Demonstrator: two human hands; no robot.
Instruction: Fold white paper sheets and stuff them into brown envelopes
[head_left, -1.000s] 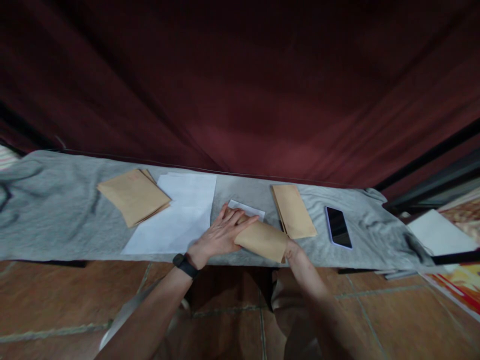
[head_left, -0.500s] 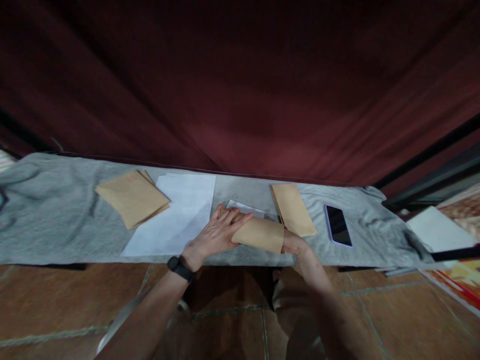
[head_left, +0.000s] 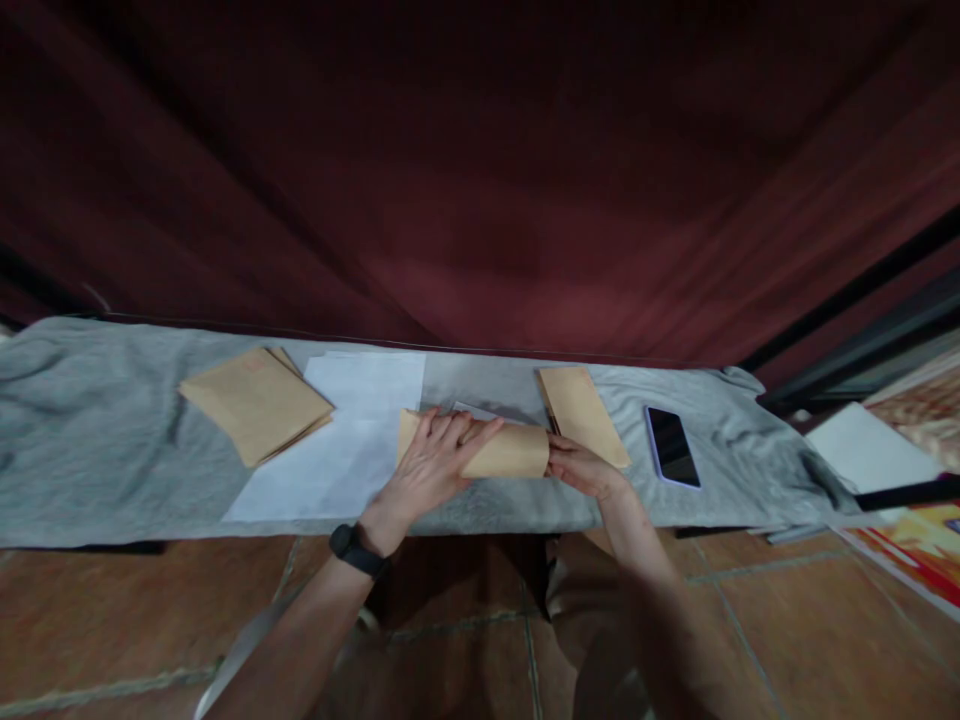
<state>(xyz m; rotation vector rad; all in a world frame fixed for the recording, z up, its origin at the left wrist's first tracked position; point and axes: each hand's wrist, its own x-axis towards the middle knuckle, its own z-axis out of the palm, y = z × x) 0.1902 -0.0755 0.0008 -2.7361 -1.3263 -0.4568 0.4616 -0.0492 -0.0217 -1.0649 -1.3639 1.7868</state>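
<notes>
A brown envelope [head_left: 506,452] lies across the grey cloth [head_left: 90,440] in front of me. My left hand [head_left: 435,462], with a black watch on the wrist, lies flat over its left part. My right hand [head_left: 581,466] pinches its right end. A small white folded sheet [head_left: 466,411] peeks out just behind the envelope. A large white paper [head_left: 349,430] lies to the left of my left hand.
A stack of brown envelopes [head_left: 255,402] sits left of the white paper, another stack [head_left: 581,412] right of my hands. A dark phone [head_left: 672,446] lies further right. A dark red curtain [head_left: 480,170] hangs behind. Tiled floor [head_left: 112,620] lies below.
The envelope has swung from slanting toward me to lying level across the cloth and slid left over the white sheet. My right hand rose from the table's edge to its right end.
</notes>
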